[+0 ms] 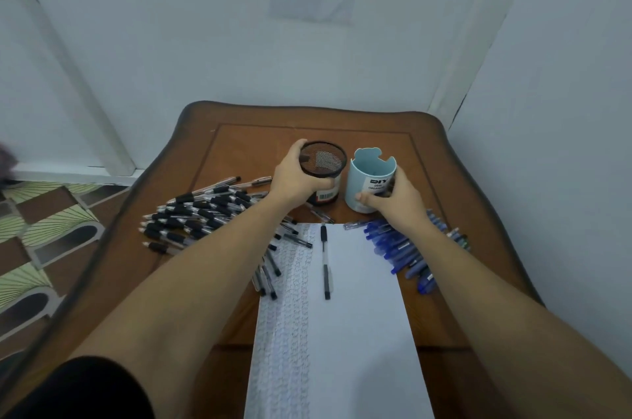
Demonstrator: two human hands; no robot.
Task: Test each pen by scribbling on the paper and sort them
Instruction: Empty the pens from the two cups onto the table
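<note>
The pale blue cup (371,179) reads "DIY".

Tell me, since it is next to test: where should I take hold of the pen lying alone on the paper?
Pinch the pen at its clear middle, from above, across its width: it lies flat and alone, with free paper on either side.

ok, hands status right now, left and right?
Left hand: closed, holding the black mesh cup by its side.
Right hand: closed, holding the light blue pen holder.
</note>
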